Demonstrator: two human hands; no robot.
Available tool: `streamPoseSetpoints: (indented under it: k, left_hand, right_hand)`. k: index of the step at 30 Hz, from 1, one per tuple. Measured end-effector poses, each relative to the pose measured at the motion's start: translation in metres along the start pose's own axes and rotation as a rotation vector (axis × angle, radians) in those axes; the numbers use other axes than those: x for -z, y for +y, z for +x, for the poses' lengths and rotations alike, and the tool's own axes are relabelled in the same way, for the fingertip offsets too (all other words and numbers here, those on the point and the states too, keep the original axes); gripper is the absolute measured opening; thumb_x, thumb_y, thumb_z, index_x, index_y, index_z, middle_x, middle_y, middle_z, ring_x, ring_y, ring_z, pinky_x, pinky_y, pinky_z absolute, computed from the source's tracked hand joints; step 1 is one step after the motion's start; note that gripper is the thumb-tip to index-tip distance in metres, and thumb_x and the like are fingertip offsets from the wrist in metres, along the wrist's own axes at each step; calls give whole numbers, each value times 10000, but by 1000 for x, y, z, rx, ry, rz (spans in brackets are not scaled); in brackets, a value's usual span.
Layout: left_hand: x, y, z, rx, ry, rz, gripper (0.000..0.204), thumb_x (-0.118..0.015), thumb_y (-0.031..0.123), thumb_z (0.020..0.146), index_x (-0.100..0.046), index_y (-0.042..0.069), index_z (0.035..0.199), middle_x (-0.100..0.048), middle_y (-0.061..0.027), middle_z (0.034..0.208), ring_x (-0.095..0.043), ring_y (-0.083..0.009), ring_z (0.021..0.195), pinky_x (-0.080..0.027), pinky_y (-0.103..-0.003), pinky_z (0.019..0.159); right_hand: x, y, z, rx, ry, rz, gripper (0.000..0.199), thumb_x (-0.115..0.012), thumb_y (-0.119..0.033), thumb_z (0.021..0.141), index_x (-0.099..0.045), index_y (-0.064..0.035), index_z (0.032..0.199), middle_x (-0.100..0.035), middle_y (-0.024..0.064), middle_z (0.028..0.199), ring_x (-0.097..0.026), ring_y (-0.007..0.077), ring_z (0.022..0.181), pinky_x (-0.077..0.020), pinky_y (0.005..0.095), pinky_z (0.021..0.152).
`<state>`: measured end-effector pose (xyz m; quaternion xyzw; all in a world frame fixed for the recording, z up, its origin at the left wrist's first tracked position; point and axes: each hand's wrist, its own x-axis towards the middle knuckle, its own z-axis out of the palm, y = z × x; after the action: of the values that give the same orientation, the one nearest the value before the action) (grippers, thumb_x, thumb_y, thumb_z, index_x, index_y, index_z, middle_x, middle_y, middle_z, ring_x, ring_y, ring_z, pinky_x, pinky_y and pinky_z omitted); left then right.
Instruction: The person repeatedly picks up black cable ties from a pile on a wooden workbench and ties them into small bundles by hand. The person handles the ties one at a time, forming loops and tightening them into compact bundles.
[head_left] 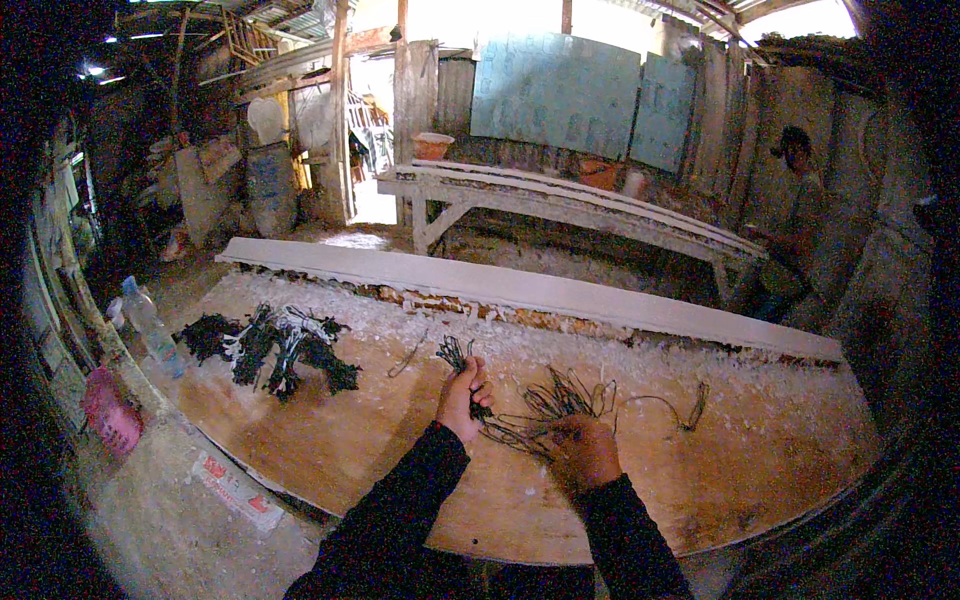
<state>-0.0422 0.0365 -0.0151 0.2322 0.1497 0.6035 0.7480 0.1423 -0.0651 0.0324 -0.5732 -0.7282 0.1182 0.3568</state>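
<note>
My left hand [466, 400] is closed around a bundle of thin dark strands [455, 352], whose looped ends stick up above the fist. Whether they are cord or wire I cannot tell. Lower and to the right, my right hand [588, 452] is closed, its fingertips on a looser tangle of the same strands [565, 396]. Several loops stretch between the two hands, just over the wooden tabletop [370, 455]. Single loose strands [692, 410] lie to the right of my right hand. At the left of the table sits a heap of dark and whitish strand bundles [280, 350].
A long white-crusted board [520, 290] runs along the table's far edge, with white flakes before it. A plastic bottle [152, 325] and a pink basket [113, 412] are at the left. Behind stands a long bench [560, 207]; a person [795, 220] is at the right.
</note>
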Motion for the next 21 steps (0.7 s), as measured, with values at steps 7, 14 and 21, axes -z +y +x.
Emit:
streamPoseSetpoints:
  k: [7,14,21]
  left_hand:
    - [-10,-29,-6,121,129,317,247,-523,343,825,-499,100,860,-352,60,573,-344,-55,479,-322,-209,448]
    - [-24,-36,-22,193,-164,583,320,-476,394,839,-549,82,843,-337,55,556,-357,-58,521,-366,-230,494]
    - [-20,-40,-16,335,-71,282,309,-460,400,841,-505,100,785,-429,16,595,-462,-102,577,-430,-259,541]
  right_hand:
    - [-10,11,6,-155,24,797,132,-587,-24,722,-524,-57,834,-557,67,778,-552,196,750,-475,308,640]
    - [-16,-3,-2,-138,3,1034,113,-642,-26,701,-535,-55,721,-560,14,696,-521,92,651,-436,228,581]
    - [-23,8,3,-17,-45,465,68,-622,-56,728,-582,-16,767,-598,45,742,-565,123,713,-447,254,661]
